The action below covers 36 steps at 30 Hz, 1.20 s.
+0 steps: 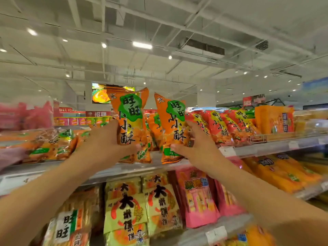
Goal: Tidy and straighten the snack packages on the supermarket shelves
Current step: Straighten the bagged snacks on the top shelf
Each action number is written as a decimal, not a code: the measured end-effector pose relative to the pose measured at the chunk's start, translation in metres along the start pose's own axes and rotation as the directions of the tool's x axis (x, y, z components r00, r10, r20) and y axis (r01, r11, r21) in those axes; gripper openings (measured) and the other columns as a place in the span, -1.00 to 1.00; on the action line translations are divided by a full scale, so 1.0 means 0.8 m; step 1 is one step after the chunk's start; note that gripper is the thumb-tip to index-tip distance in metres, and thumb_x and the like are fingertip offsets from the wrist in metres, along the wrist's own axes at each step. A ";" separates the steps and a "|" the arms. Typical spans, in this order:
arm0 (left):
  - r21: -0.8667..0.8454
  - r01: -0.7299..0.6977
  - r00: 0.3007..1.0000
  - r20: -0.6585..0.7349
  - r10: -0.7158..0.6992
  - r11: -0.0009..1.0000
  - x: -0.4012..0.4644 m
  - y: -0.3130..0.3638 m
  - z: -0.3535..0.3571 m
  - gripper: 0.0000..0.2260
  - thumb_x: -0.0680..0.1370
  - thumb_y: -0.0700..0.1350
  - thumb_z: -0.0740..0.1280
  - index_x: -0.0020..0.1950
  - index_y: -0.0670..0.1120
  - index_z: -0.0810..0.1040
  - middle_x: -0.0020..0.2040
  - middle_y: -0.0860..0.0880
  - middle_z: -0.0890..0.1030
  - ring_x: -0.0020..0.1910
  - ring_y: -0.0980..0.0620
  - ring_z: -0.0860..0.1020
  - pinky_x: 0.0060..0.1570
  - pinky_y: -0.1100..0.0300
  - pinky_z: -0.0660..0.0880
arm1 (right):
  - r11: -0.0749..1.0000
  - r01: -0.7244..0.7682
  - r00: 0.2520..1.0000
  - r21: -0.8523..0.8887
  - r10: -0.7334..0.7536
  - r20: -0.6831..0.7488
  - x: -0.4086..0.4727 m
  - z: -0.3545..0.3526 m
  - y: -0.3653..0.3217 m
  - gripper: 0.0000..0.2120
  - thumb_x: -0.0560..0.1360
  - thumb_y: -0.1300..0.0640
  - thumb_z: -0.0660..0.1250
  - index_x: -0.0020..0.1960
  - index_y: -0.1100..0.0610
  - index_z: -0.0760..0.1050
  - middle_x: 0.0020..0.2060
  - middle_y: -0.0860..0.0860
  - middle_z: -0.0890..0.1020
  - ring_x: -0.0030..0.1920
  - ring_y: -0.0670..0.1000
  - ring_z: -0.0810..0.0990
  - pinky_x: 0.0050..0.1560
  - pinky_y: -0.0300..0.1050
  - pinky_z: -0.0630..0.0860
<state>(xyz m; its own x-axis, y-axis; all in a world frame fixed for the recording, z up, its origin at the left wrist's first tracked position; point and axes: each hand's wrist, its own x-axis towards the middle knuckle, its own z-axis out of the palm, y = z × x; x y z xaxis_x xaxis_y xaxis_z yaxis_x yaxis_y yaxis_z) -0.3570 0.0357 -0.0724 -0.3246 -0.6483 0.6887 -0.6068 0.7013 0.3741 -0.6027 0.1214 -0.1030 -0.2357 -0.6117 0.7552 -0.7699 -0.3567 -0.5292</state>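
Note:
Two orange snack bags with green labels stand upright at the front of the top shelf. My left hand grips the left orange bag from its left side, thumb across the lower front. My right hand holds the right orange bag from the right, thumb at its bottom. More orange bags stand behind, between the two. To the left, orange bags lie flat on the same shelf. Red bags of the same snack lean in a row to the right.
An orange box-like pack stands at the far right of the top shelf. The shelf below holds yellow rice-cracker packs, pink packs and orange packs. A blurred hand or sleeve shows at the left edge.

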 end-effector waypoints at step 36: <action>0.109 0.237 0.962 0.115 -0.249 0.965 0.091 0.008 0.120 -0.08 0.42 0.43 0.24 0.58 -0.05 0.01 0.52 -0.14 0.30 0.40 -0.15 0.38 0.32 0.00 0.35 | 0.910 0.133 0.989 -0.392 -0.099 0.107 0.090 0.037 0.110 -0.43 0.51 -0.40 0.01 0.39 -0.11 0.20 -0.36 -0.06 0.48 -0.22 0.09 0.57 -0.23 -0.03 0.49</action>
<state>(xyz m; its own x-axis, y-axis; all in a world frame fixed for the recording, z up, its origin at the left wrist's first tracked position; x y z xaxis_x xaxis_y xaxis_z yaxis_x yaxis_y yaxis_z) -0.4543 -0.0359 -0.0796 -0.2448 -0.8320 0.4978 -0.7417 0.4914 0.4566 -0.6698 0.0254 -0.1066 -0.0935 -0.6455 0.7580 -0.9648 -0.1293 -0.2291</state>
